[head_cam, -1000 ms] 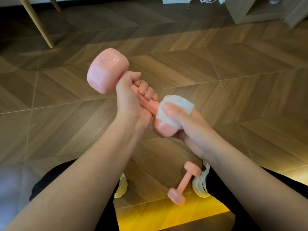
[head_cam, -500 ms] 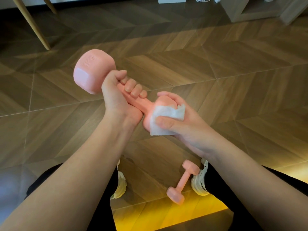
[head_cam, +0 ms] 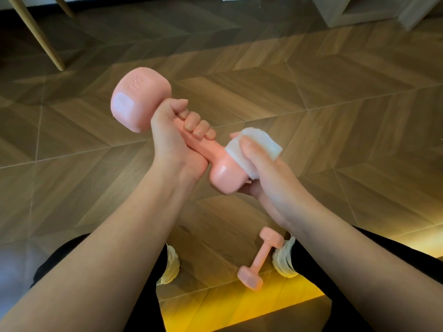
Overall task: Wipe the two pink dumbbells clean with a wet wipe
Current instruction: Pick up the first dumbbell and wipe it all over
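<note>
My left hand grips the handle of a pink dumbbell, held in the air and tilted, its marked head up at the left. A white wet wipe is wrapped over the upper right side of the lower head. My right hand holds the wipe against that head, thumb on top and fingers curled underneath. The second pink dumbbell lies on the wooden floor below, between my feet and close to my right shoe.
I sit over a herringbone wooden floor. A slanted wooden leg stands at the far left and a light wooden cabinet at the far right. My white shoes and dark trouser legs frame the lower dumbbell.
The wipe has slid from the near face of the lower head back up over its upper right side. The dumbbell has rolled slightly in my left hand.
</note>
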{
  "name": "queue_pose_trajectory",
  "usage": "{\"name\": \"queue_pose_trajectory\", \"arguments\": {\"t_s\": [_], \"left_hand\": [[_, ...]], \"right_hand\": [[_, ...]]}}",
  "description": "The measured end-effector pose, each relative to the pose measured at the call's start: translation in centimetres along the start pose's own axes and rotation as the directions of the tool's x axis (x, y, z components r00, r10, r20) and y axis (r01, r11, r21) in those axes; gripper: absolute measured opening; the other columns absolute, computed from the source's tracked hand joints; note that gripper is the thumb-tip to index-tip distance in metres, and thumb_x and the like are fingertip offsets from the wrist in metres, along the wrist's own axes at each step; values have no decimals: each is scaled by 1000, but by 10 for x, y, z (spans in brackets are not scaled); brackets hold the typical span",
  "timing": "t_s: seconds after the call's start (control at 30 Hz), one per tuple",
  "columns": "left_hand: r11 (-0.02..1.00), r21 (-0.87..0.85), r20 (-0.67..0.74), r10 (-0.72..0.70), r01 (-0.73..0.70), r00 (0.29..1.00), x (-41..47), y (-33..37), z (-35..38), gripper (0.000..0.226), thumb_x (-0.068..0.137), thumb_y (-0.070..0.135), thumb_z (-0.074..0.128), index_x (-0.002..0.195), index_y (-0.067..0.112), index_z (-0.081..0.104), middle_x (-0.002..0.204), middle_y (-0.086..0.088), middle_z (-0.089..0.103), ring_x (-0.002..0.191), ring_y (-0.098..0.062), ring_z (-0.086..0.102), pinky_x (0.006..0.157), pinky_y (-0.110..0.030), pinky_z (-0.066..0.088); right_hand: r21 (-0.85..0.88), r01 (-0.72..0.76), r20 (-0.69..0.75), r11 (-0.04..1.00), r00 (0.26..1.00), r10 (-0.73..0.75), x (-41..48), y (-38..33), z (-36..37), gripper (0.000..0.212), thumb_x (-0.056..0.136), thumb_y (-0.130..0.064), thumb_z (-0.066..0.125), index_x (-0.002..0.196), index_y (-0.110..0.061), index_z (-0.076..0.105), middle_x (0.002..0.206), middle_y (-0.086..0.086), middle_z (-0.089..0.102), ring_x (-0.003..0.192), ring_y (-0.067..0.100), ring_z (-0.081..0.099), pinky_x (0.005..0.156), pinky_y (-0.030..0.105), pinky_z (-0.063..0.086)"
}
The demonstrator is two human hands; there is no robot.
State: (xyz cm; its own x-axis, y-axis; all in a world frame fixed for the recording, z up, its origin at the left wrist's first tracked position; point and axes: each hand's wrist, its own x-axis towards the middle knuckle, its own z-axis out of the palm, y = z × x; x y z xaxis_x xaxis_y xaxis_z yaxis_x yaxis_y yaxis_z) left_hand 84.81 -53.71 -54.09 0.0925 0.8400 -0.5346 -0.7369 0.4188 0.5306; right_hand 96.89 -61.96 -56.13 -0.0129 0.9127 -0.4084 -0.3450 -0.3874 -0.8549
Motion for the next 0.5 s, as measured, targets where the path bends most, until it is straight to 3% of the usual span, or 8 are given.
{"name": "queue_pose_trajectory", "arguments": {"t_s": [0.1, 0.2, 0.33, 0.5], "left_hand": [[998, -67, -1, -17, 17, 1000, 2, 6, -3, 35, 88, 15, 44, 55, 21, 32, 48, 7, 24, 39, -12, 24, 42, -24, 30], [995, -89, 35, -32, 35, 999, 3, 11, -6, 36, 89, 16, 44, 55, 21, 33, 46, 8, 24, 38, -11, 24, 41, -24, 30], [997, -60, 124, -47, 55, 991, 3, 15, -7, 35, 89, 17, 42, 55, 22, 32, 44, 8, 23, 37, -11, 22, 40, -24, 28], [999, 0, 175, -46, 47, 984, 2, 9, -6, 34, 89, 18, 45, 58, 21, 33, 46, 8, 25, 39, -11, 24, 42, -25, 29]], "right_hand": [[121, -67, 123, 990, 991, 52, 0, -7, -6, 27, 100, -32, 48, 120, -24, 64, 97, 1, 68, 86, 14, 67, 74, 40, 58], [204, -155, 240, 967, 965, 105, 1, -11, -10, 36, 90, -32, 55, 123, -20, 61, 102, 4, 70, 94, 20, 67, 82, 44, 58], [258, -288, 371, 922, 911, 181, 2, -11, -8, 36, 82, -32, 67, 114, -17, 60, 94, 6, 73, 92, 24, 71, 85, 52, 58], [142, -193, 322, 971, 936, 139, 2, -6, -5, 40, 77, -27, 71, 114, -18, 59, 94, 2, 72, 90, 19, 69, 77, 45, 60]]}}
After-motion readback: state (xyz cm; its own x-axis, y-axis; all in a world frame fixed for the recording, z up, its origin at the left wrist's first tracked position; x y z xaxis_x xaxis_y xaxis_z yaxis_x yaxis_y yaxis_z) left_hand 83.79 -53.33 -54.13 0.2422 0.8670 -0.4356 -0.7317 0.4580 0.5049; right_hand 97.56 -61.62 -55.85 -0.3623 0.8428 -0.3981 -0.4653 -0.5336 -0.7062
